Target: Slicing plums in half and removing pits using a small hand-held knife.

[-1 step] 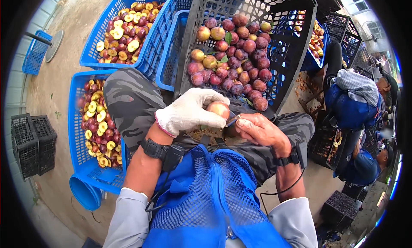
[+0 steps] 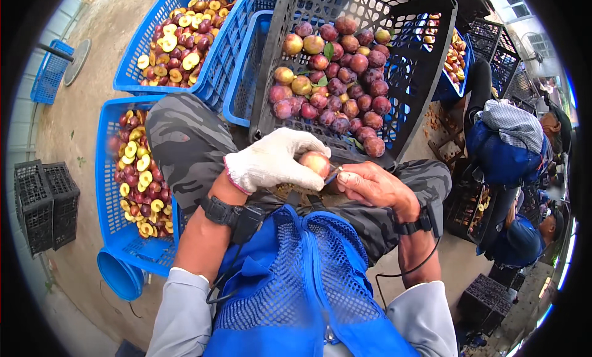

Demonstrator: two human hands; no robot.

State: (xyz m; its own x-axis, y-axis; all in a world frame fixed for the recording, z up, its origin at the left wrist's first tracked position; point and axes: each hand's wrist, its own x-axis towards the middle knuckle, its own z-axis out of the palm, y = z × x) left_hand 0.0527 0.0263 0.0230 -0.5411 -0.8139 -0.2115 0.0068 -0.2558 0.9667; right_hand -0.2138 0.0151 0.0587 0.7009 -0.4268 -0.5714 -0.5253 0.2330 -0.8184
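Observation:
My left hand (image 2: 274, 161), in a white knit work glove, is closed round a reddish-yellow plum (image 2: 315, 164) above my lap. My bare right hand (image 2: 371, 184) grips a small knife (image 2: 333, 174), mostly hidden by the fingers. Its blade end meets the plum's right side; how deep it goes, I cannot tell. Just beyond my hands a black plastic crate (image 2: 425, 88) leans toward me, holding many whole plums (image 2: 345, 79) and a few green leaves.
Blue crates (image 2: 213, 67) with halved plums (image 2: 180, 43) stand at the far left; another blue crate (image 2: 111, 190) is beside my left knee. A blue bucket (image 2: 120, 277) sits near it. At right are another crate of cut plums (image 2: 456, 58) and people (image 2: 521, 236) among black crates.
The plum has shifted slightly toward me and turned a little in my left hand. My right hand stays beside it with the knife.

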